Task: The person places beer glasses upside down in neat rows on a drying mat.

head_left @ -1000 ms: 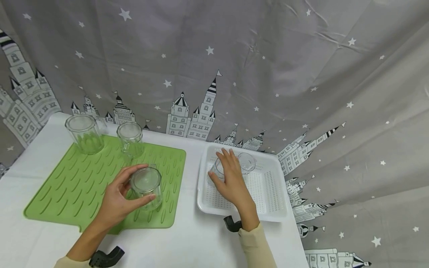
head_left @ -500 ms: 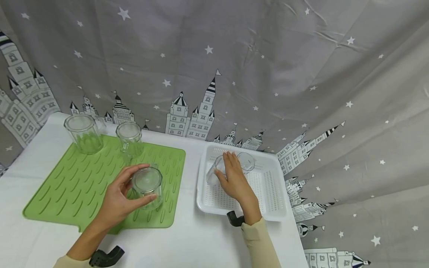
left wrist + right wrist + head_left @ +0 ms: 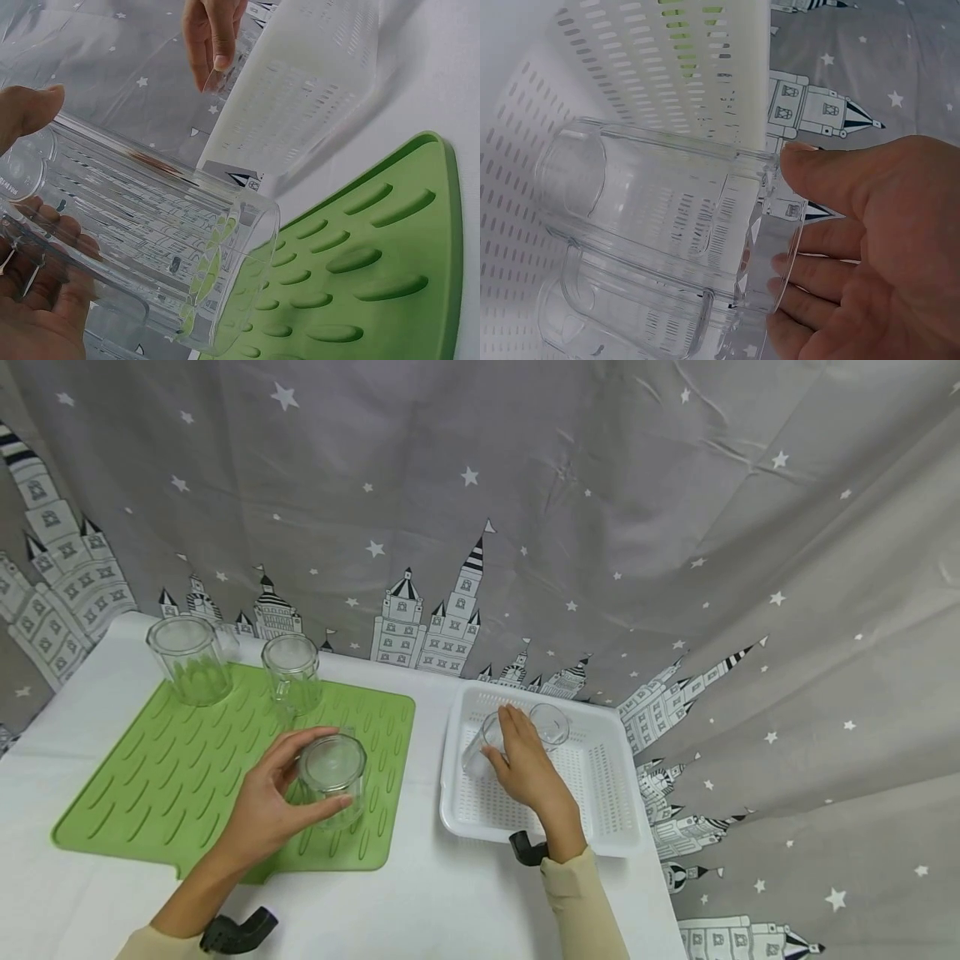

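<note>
My left hand holds a clear glass mug above the right part of the green mat, thumb on one side and fingers on the other. The left wrist view shows this mug with its open rim towards the mat. Inside the white basket, my right hand grips another glass mug near its upper end. In the right wrist view, the thumb and curled fingers of that hand are around the end of this mug, whose handle shows below.
Beside the gripped mug, another clear glass stands in the basket. Two glass mugs, a larger one and a smaller one, stand at the mat's back edge. A grey patterned curtain hangs behind the white table.
My right hand's spread fingers have come together round the mug in the basket, and the hand has shifted slightly right. The left hand and its mug have barely moved.
</note>
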`<action>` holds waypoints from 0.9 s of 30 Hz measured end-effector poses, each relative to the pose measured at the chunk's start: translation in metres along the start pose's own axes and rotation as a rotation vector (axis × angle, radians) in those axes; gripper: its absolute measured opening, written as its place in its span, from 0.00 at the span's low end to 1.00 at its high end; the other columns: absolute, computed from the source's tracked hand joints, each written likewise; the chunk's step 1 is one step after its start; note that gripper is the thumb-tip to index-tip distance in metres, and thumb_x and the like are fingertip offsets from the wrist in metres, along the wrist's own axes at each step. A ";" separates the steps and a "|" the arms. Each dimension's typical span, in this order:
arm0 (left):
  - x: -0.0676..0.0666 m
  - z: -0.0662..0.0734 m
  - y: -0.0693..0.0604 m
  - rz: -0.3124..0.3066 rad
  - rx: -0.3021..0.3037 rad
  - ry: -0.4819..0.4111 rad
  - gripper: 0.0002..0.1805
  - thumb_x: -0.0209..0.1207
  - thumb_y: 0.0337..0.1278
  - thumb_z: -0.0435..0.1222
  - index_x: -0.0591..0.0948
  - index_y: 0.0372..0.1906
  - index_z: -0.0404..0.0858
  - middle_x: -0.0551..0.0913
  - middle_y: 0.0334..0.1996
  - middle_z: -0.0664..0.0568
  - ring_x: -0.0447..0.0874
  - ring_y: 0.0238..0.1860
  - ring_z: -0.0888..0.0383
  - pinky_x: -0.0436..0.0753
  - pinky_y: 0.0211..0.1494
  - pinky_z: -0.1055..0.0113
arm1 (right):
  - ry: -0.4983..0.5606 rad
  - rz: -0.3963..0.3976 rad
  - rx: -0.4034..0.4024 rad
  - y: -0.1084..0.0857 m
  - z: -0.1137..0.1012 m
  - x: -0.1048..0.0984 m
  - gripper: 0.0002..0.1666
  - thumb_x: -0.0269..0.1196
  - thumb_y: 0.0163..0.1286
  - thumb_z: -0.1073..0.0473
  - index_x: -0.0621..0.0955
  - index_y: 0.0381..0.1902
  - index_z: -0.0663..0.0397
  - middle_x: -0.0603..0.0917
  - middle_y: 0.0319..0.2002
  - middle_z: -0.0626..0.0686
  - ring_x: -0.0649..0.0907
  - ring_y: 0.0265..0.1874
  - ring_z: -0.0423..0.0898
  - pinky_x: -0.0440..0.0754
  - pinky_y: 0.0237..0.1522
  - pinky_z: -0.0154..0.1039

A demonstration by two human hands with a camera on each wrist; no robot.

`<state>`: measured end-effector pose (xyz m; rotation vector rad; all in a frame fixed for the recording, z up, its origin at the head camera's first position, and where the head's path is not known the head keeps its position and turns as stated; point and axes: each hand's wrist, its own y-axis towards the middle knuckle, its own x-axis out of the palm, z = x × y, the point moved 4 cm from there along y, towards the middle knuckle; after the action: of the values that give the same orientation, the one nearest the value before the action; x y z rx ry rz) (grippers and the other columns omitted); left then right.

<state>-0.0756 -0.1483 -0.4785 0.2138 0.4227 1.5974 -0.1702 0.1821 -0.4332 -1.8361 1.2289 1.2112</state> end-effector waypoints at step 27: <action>0.004 -0.002 0.029 -0.076 -0.087 0.234 0.47 0.86 0.43 0.36 0.79 0.73 0.53 0.79 0.64 0.57 0.73 0.61 0.74 0.74 0.63 0.71 | -0.077 0.026 -0.019 -0.001 -0.001 0.001 0.43 0.62 0.83 0.53 0.60 0.83 0.69 0.61 0.84 0.69 0.60 0.86 0.67 0.59 0.89 0.61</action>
<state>-0.1032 -0.1458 -0.4698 -0.0565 0.5341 1.5680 -0.1683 0.1813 -0.4336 -1.7751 1.2056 1.3001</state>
